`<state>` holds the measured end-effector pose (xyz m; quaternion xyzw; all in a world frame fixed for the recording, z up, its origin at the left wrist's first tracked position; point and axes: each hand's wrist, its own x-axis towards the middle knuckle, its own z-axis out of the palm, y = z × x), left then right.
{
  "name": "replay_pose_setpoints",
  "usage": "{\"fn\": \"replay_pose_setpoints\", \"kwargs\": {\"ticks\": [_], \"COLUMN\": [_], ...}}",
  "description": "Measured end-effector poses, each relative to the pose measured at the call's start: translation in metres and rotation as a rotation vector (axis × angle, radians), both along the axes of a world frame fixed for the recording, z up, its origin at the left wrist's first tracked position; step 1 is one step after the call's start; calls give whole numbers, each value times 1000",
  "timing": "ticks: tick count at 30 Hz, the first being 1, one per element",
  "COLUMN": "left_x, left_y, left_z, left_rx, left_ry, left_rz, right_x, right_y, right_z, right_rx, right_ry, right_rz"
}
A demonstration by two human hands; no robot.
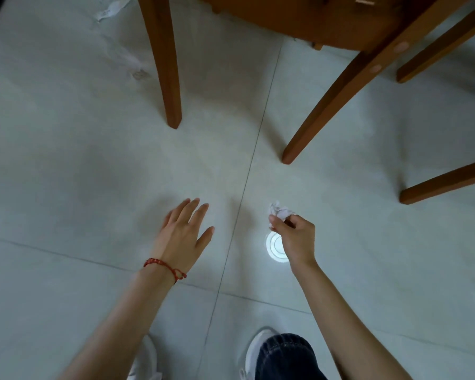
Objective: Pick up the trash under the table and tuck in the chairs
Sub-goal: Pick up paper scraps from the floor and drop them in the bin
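Two white shoes (254, 352), left hand (181, 234) spread, right hand (294, 237) pinching one paper wad (280, 211)

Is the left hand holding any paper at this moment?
No, the left hand is open with fingers spread and empty; only the right hand pinches the crumpled paper.

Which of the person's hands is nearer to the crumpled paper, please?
The right. The right hand pinches the crumpled paper at its fingertips, while the left hand is spread open off to the paper's left, apart from it.
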<state>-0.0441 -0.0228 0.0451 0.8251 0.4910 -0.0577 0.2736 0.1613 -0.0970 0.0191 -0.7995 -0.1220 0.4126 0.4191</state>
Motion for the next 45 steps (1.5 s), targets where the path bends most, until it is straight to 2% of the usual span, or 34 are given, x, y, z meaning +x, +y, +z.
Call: {"fn": "replay_pose_setpoints", "kwargs": {"ticks": [6, 13, 22, 28, 37, 45], "left_x": [-23, -58, -95, -128, -195, -253], "left_y": [-15, -21, -10, 3, 26, 58], "left_z": [77, 196, 374, 473, 565, 597], "left_rx": [-26, 10, 66, 128, 182, 187], "left_ry": [45, 85, 38, 26, 35, 62], "left_rz": [0, 17, 150, 252, 323, 363], "right_x": [-18, -44, -94, -139, -214, -266], "right_y": [-12, -12, 12, 31, 66, 112], "right_z": [98, 223, 394, 497, 586, 619], "right_rx": [-33, -47, 16, 68, 144, 219], "right_ry": [-20, -54, -56, -26, -6, -55], "right_rz": [39, 76, 148, 249, 330, 372]}}
